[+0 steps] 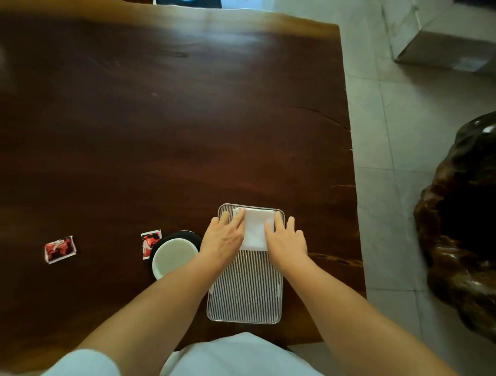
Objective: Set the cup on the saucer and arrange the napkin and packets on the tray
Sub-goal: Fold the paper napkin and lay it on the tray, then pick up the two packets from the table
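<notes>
From the head view, a ribbed metal tray point(245, 294) lies lengthwise on a dark wooden table point(154, 120), close to the table's right edge and near the person. A folded white napkin point(256, 229) lies on the far end of the tray. The left hand point(223, 239) rests flat on the napkin's left edge, fingers stretched out and loosely spread, grasping nothing. The right hand point(285, 241) lies flat on the napkin's right edge, fingers likewise extended and pressing down rather than gripping. Just left of the tray, touching the left forearm's line, a white cup point(174, 256) sits on a dark saucer point(191, 236). A red packet point(150, 243) lies on the table just beside the cup on its left, partly hidden by its rim. A second red packet point(60, 249) lies well apart, farther left on the table.
</notes>
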Action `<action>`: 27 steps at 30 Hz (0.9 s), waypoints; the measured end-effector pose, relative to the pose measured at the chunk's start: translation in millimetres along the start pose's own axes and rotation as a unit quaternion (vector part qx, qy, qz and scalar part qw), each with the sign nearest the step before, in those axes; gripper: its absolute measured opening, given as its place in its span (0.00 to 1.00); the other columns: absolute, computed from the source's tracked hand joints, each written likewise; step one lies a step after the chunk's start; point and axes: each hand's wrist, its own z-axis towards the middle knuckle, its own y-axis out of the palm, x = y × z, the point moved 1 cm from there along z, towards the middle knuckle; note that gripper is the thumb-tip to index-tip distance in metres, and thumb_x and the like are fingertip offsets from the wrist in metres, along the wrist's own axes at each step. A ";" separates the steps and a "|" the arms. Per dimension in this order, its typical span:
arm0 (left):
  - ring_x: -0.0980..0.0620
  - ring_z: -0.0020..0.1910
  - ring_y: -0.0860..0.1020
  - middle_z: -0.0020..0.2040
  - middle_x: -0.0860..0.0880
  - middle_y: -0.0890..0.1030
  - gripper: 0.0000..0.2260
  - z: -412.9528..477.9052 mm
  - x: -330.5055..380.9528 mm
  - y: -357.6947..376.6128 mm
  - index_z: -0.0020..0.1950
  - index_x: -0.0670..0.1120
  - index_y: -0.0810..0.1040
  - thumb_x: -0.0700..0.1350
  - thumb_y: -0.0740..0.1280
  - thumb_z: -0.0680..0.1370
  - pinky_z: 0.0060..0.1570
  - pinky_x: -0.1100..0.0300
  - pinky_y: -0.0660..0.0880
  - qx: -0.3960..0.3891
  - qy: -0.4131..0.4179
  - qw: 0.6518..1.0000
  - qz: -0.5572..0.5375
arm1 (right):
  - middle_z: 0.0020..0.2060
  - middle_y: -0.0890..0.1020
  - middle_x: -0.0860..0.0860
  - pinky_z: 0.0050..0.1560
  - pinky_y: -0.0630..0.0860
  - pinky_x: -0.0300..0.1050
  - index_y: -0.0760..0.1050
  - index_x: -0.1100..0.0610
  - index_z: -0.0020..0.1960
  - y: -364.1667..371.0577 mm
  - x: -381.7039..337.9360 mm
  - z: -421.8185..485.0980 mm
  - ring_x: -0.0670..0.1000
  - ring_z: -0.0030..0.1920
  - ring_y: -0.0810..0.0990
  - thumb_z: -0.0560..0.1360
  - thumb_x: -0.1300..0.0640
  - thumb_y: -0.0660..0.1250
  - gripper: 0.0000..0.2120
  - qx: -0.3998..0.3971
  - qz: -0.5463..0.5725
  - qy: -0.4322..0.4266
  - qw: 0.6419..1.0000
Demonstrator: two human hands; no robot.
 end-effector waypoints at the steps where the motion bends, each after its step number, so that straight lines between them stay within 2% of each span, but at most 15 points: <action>1: 0.41 0.63 0.69 0.81 0.44 0.55 0.30 -0.4 -5.8 -0.2 0.79 0.41 0.57 0.42 0.63 0.79 0.51 0.51 0.70 0.011 0.004 1.000 -0.011 | 0.76 0.60 0.60 0.62 0.72 0.57 0.60 0.57 0.75 0.9 -1.6 -3.2 0.66 0.73 0.61 0.77 0.58 0.65 0.28 0.027 0.012 0.000 1.000; 3: 0.42 0.63 0.71 0.81 0.47 0.58 0.27 -4.3 -21.8 -2.3 0.78 0.43 0.60 0.46 0.62 0.80 0.53 0.51 0.71 0.034 -0.007 0.999 -0.041 | 0.61 0.74 0.56 0.51 0.73 0.52 0.70 0.56 0.62 -1.9 -6.0 -10.0 0.60 0.61 0.72 0.76 0.60 0.63 0.14 0.100 0.040 -0.029 0.994; 4: 0.42 0.62 0.72 0.80 0.48 0.61 0.25 -5.7 -31.3 -5.2 0.77 0.45 0.63 0.47 0.61 0.80 0.54 0.51 0.71 0.047 -0.018 0.997 -0.060 | 0.56 0.76 0.54 0.47 0.72 0.51 0.72 0.56 0.57 -5.4 -7.5 -12.1 0.59 0.56 0.74 0.76 0.60 0.62 0.10 0.119 0.049 -0.045 0.991; 6: 0.42 0.60 0.73 0.76 0.47 0.68 0.20 -10.0 -50.5 -11.6 0.73 0.46 0.69 0.47 0.61 0.81 0.55 0.49 0.73 0.062 -0.045 0.991 -0.111 | 0.51 0.77 0.54 0.45 0.70 0.51 0.74 0.56 0.54 -12.7 -10.1 -13.0 0.58 0.53 0.75 0.77 0.60 0.60 0.07 0.131 0.061 -0.064 0.987; 8: 0.42 0.58 0.74 0.67 0.46 0.76 0.16 -22.5 -70.8 -17.2 0.67 0.46 0.73 0.48 0.61 0.81 0.55 0.48 0.74 0.080 -0.076 0.983 -0.145 | 0.51 0.78 0.54 0.45 0.72 0.51 0.74 0.57 0.54 -22.5 -18.8 -11.9 0.58 0.54 0.75 0.77 0.60 0.59 0.08 0.142 0.076 -0.069 0.985; 11: 0.43 0.54 0.76 0.56 0.46 0.78 0.12 -53.4 -100.9 -19.9 0.60 0.46 0.75 0.49 0.60 0.81 0.53 0.47 0.76 0.098 -0.143 0.968 -0.181 | 0.51 0.78 0.55 0.47 0.73 0.53 0.74 0.58 0.53 -40.1 -46.7 -8.0 0.58 0.54 0.76 0.78 0.60 0.59 0.07 0.172 0.105 -0.098 0.975; 16: 0.43 0.56 0.77 0.57 0.46 0.78 0.11 -117.2 -146.4 -6.5 0.60 0.47 0.75 0.50 0.61 0.81 0.53 0.46 0.77 0.082 -0.251 0.938 -0.223 | 0.52 0.79 0.55 0.47 0.74 0.54 0.74 0.58 0.52 -57.7 -115.0 -5.4 0.60 0.56 0.75 0.78 0.57 0.61 0.06 0.201 0.108 -0.163 0.960; 22: 0.46 0.53 0.78 0.55 0.48 0.79 0.10 -196.0 -198.4 24.4 0.58 0.48 0.75 0.50 0.62 0.81 0.49 0.51 0.77 0.079 -0.337 0.909 -0.231 | 0.51 0.77 0.54 0.44 0.71 0.52 0.73 0.57 0.54 -62.7 -189.9 -4.9 0.59 0.53 0.75 0.79 0.56 0.61 0.06 0.192 0.080 -0.237 0.949; 27: 0.43 0.56 0.78 0.61 0.46 0.78 0.12 -236.3 -234.7 47.2 0.61 0.46 0.75 0.49 0.63 0.80 0.52 0.48 0.78 0.051 -0.378 0.895 -0.231 | 0.51 0.77 0.53 0.41 0.68 0.49 0.74 0.56 0.54 -65.8 -230.5 0.2 0.58 0.53 0.75 0.79 0.56 0.61 0.06 0.168 0.071 -0.243 0.953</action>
